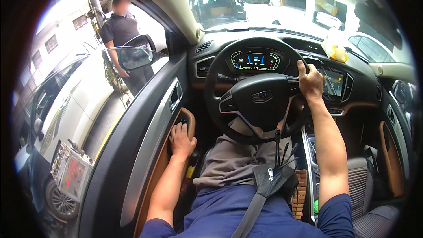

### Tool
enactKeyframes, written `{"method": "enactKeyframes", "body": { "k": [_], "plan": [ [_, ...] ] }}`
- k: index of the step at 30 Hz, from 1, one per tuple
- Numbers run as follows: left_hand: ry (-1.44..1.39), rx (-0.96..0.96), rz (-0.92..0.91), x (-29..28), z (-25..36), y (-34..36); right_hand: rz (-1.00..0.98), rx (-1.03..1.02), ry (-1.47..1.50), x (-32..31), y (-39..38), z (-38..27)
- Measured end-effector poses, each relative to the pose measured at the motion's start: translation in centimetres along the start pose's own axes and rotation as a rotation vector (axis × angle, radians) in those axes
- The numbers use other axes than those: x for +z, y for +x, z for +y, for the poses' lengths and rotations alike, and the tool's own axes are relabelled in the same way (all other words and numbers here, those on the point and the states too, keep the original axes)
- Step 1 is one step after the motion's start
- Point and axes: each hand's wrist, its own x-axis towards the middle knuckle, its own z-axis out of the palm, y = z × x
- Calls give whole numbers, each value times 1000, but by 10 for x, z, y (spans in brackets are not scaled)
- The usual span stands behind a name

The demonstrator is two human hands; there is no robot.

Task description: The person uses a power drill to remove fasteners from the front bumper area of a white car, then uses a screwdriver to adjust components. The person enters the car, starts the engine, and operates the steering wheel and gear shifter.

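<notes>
My right hand (311, 80) is wrapped around the right side of the black steering wheel (214, 75), its thumb pointing up along the rim. My left hand (182, 140) lies on the tan and black door armrest (191, 121), over the dark switch panel; the fingers are bent over the panel and the thumb stands apart. Which switch the fingertips touch is hidden. Behind the wheel the instrument cluster (256, 59) is lit. A black pouch (273, 178) with several cables sticking up sits on my lap, fixed to a grey strap (251, 216).
Beyond the driver's door (147, 150), a person (121, 31) in dark clothes stands behind the side mirror (135, 53). A light-coloured car (75, 110) is alongside. Ahead, a dark vehicle (216, 6) has its tailgate raised. A lit centre screen (333, 82) lies right of the wheel; a yellow-and-white item (338, 53) rests on the dashboard.
</notes>
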Motion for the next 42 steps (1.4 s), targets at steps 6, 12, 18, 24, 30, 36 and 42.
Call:
{"method": "enactKeyframes", "body": {
  "k": [6,12,18,24,30,36,42],
  "plan": [
    [-8,2,6,0,2,2,-38,17,0,0,3,4],
    [-3,-18,-17,2,2,5,-21,20,-18,1,2,2],
    [-15,-8,-14,6,0,9,-37,23,-25,3,5,5],
    [-22,-3,-13,6,0,10,-43,30,-17,3,5,1],
    [-18,-2,-12,3,3,11,-32,18,-15,4,5,2],
    [-32,24,9,9,-3,14,-46,38,-8,5,9,2],
    [-16,-6,-17,8,-1,13,-49,58,-4,7,6,3]
  ]
}}
